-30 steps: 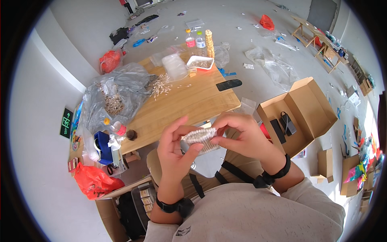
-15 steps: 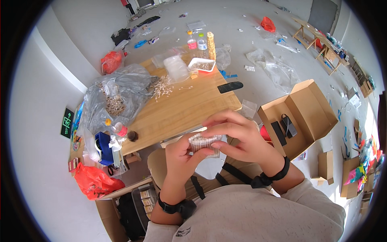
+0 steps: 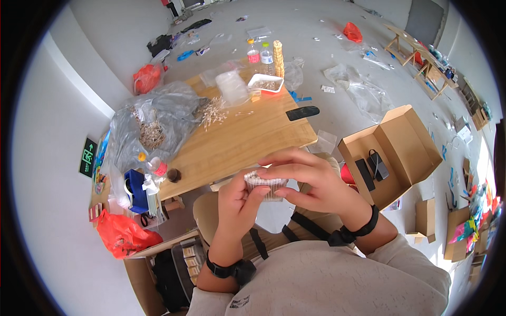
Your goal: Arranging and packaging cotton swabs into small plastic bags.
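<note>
A round bundle of cotton swabs (image 3: pixel 273 194), apparently in a clear wrapper, is upright between my hands above my lap, close to the table's front edge. My left hand (image 3: pixel 234 203) closes round its left side, with the thumb across the front. From the right, my right hand (image 3: pixel 311 179) pinches it: the thumb presses the front side and the fingers arch over the top. Those fingers hide part of the swab tips. Loose cotton swabs (image 3: pixel 213 113) lie in a heap on the wooden table (image 3: pixel 247 137), beside a grey plastic bag (image 3: pixel 182 118) holding more of them.
Clear plastic bags (image 3: pixel 232 88), a white tray (image 3: pixel 254 83) and two bottles (image 3: pixel 266 59) stand at the table's far end. A black flat object (image 3: pixel 302 113) juts over its right edge. Rightward sits an open cardboard box (image 3: pixel 416 152); at left, a blue tape dispenser (image 3: pixel 138 195).
My right hand's fingers have shifted slightly left over the top of the bundle. The bundle has tilted a little and moved slightly; both hands keep hold of it.
</note>
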The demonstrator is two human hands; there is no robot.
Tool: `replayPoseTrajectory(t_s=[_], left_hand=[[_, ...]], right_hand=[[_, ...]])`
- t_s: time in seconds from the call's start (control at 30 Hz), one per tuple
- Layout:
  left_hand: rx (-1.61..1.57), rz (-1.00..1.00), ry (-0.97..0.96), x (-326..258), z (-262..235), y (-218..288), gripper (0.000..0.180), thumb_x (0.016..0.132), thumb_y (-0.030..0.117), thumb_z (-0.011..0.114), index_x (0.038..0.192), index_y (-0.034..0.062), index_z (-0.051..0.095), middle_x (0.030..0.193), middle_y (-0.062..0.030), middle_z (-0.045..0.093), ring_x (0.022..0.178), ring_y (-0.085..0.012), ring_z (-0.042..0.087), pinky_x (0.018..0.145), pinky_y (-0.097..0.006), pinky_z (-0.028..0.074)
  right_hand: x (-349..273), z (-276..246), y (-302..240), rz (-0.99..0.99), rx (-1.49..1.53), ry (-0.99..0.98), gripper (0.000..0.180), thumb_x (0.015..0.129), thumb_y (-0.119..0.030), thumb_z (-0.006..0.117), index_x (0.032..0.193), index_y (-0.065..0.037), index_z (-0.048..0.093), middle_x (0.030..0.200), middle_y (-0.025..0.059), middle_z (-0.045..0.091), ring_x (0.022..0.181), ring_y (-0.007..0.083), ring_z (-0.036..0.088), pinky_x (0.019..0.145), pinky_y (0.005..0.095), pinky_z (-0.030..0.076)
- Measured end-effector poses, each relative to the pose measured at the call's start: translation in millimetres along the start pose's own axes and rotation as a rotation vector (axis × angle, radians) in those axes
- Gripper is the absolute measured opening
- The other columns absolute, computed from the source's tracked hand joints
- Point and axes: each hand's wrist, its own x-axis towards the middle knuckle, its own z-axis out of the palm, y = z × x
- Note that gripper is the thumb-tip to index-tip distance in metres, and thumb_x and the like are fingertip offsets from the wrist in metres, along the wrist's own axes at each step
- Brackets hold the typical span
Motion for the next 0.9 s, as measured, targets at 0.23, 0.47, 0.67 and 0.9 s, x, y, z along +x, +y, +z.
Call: replayPoseTrajectory(t_s=[0.23,0.47,0.67,0.9], left_hand=[[-0.004,0.011,-0.021,4,4,7,0.023,0.099,0.002,0.061,0.121,-0.0028,0.063,0.106,-0.0093,0.073,0.092,-0.0097,0.065,0.081,-0.024,0.052],[-0.062,-0.048,-0.052,3,1,4,0.024,0.100,0.003,0.060,0.123,-0.0037,0.062,0.108,-0.0111,0.072,0.093,-0.0105,0.066,0.082,-0.025,0.053],[-0.084,-0.097,-0.035,2,2,2,0.030,0.103,0.021,0.062,0.117,-0.0054,0.061,0.106,-0.0138,0.073,0.096,-0.0172,0.070,0.086,-0.030,0.055],[-0.097,-0.067,-0.051,1,2,4,0.024,0.101,0.007,0.061,0.122,-0.0046,0.061,0.104,-0.0084,0.072,0.091,-0.0094,0.066,0.078,-0.025,0.053]], right_hand=[[-4,-2,12,-0.024,-0.019,-0.063,0.038,0.082,0.004,0.074,0.118,-0.008,0.073,0.135,0.0131,0.060,0.109,0.0246,0.066,0.088,0.0358,0.058],[-2,-4,6,0.022,-0.070,-0.074,0.038,0.080,0.000,0.078,0.117,-0.008,0.073,0.135,0.0109,0.060,0.110,0.0252,0.066,0.087,0.0349,0.058],[0,1,-1,0.012,-0.092,0.030,0.041,0.077,0.001,0.079,0.117,-0.007,0.073,0.130,0.0107,0.065,0.110,0.0246,0.067,0.086,0.0341,0.058],[0,2,0,-0.015,-0.114,0.044,0.037,0.084,-0.004,0.078,0.121,-0.009,0.071,0.127,0.0098,0.064,0.105,0.0219,0.067,0.076,0.0317,0.060]])
